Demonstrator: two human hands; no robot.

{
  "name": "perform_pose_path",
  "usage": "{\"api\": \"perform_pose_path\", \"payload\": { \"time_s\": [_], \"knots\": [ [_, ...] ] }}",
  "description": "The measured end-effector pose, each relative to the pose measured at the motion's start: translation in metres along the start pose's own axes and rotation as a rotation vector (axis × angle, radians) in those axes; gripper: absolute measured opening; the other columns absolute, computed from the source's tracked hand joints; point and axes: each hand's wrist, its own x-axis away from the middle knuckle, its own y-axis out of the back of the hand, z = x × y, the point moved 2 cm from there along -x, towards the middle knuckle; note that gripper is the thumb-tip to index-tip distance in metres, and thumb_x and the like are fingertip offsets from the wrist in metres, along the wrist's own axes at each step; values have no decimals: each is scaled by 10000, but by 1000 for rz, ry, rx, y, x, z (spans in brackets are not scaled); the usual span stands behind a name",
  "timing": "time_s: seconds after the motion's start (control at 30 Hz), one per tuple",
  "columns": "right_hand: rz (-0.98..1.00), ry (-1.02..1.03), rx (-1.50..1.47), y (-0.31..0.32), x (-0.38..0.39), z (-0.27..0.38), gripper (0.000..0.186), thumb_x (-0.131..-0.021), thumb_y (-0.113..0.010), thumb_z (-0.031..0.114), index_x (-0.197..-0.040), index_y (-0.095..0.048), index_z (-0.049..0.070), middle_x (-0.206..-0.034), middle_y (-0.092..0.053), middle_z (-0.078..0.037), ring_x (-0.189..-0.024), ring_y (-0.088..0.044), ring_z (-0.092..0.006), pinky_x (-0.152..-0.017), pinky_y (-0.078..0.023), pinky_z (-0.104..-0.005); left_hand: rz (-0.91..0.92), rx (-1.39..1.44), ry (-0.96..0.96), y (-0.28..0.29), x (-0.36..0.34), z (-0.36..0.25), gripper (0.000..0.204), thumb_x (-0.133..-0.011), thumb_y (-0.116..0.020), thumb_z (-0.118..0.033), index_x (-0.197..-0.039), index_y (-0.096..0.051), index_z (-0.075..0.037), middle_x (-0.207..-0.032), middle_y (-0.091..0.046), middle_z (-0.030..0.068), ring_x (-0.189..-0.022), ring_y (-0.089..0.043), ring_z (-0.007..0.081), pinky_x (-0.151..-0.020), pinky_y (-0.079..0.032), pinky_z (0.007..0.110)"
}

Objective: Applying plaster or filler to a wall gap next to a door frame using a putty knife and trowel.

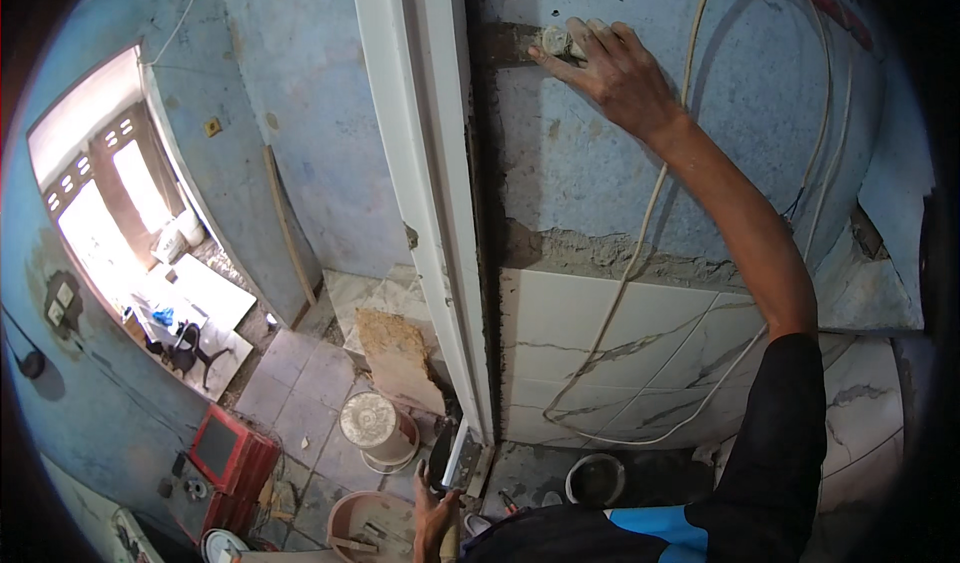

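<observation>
High on the blue wall, beside the white door frame [430,163], my right hand [625,78] is closed round a pale, mortar-crusted lump [560,43]. Its kind is not clear. A dark brown rectangular patch [505,45] lies between that lump and the frame; I cannot tell whether it is a blade or part of the wall. Low down at the foot of the frame, my left hand [435,518] grips a flat dark tool with a pale straight edge [456,455]. Its lower part is partly hidden by my fingers.
A pale cable [640,248] loops down across the wall and marbled tiles [570,323]. On the floor stand a lidded bucket [375,428], a pinkish basin [365,523], a round container [595,480] and a red box [235,458]. A broken board [395,358] leans behind the bucket.
</observation>
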Motion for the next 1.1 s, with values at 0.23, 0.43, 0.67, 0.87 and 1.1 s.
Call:
{"api": "perform_pose_path", "payload": {
  "time_s": [0.23,0.43,0.67,0.87,1.1],
  "knots": [
    [53,-54,-24,11,12,6,565,-851,-539,-2,-1304,-531,336,-1190,-564,-97,-1040,-543,-217,-910,-454,-383,-16,-20,-97,2,-1,3,869,-705,-596,87,-1440,-146,-23,-1387,-354,202,-1024,-560,249,-710,-529,294],
    [29,-221,-131,52,24,14,509,-861,-567,26,-1297,-550,290,-1175,-554,-121,-1004,-553,-251,-862,-476,-393,-28,75,-13,12,7,6,857,-706,-614,78,-1431,-166,-15,-1368,-376,202,-1089,-519,264,-773,-517,311],
    [92,-983,-1368,69,0,27,402,-940,-553,290,-1280,-529,76,-1044,-636,-155,-899,-632,-201,-741,-517,-314,-55,-16,-145,16,6,-2,847,-708,-645,22,-1420,-188,-11,-1335,-404,206,-994,-566,252,-713,-531,312],
    [315,-955,-1417,41,-17,-2,453,-943,-537,370,-1250,-526,37,-1001,-661,-147,-887,-645,-203,-743,-516,-322,-62,18,-167,16,4,-1,835,-682,-652,-18,-1408,-239,1,-1304,-441,195,-1089,-514,262,-740,-529,321],
    [257,-870,-1328,12,-16,0,445,-956,-516,357,-1280,-516,51,-1076,-646,-150,-1016,-615,-255,-865,-494,-380,-48,26,-224,26,-11,29,790,-715,-630,-3,-1403,-242,-20,-1317,-433,199,-1013,-551,267,-686,-537,325]
  ]
}}
